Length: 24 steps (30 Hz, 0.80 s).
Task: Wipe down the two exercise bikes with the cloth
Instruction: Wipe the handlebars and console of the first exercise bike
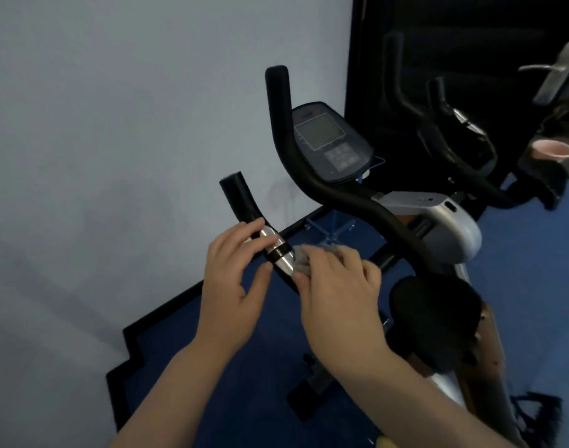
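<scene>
A big pale wall fills the left side. Below it is a blue floor with a black strip along the wall's bottom edge.

The near exercise bike stands in the middle. It has a silver body, a black seat low on the right, and black curved handlebars. One handlebar sticks up tall. The other handlebar is nearer and lower, with a shiny silver part on it. Between them sits a dark screen panel with a grey square and small buttons.

A second exercise bike stands farther back on the right, in front of a dark wall. It is hard to see because it is so dark there. A pink cup is near it at the right edge.

Two bare arms reach in from the bottom. The left hand is at the shiny silver part of the near handlebar. Its fingers bend around the bar and its thumb comes up from below, so it looks like a loose hold.

The right hand is just beside the left one. It grips a grey cloth, bunched up under its fingers. The cloth presses on the same handlebar, right next to the silver part.
</scene>
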Each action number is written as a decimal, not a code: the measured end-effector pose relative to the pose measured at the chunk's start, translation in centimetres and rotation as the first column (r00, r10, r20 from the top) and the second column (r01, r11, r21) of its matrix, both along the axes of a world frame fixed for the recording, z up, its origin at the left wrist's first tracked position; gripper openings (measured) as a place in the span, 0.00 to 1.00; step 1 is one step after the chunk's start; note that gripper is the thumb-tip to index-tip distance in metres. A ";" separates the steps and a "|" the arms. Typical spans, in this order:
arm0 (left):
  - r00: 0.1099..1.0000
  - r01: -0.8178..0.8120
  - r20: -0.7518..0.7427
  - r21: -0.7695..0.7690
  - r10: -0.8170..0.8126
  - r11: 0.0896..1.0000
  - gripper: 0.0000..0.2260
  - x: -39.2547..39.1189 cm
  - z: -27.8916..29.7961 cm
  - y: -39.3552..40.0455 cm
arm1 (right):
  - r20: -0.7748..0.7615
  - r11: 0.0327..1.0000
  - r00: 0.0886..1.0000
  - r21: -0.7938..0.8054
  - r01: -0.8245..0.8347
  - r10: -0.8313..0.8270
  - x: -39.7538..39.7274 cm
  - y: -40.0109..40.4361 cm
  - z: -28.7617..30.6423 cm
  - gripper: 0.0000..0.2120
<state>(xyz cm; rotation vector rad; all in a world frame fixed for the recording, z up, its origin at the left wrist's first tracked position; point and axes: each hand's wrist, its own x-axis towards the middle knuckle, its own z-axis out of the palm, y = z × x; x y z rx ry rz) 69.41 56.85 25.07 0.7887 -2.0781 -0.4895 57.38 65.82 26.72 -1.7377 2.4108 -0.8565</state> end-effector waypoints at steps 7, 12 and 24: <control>0.993 0.119 -0.024 0.046 -0.118 0.992 0.17 1.4 -0.5 -1.1 | 0.142 0.982 0.986 -0.153 0.107 -0.085 1.9 0.2 -1.5 0.21; 0.991 0.118 -0.073 0.026 -0.116 0.993 0.21 2.2 0.4 -2.0 | 0.163 0.976 0.987 -0.213 0.036 -0.001 3.8 -5.5 0.9 0.22; 0.994 0.096 -0.048 0.041 -0.094 0.995 0.32 1.5 2.9 -6.0 | 0.220 0.966 0.975 -0.259 0.029 0.030 3.9 -10.2 2.8 0.23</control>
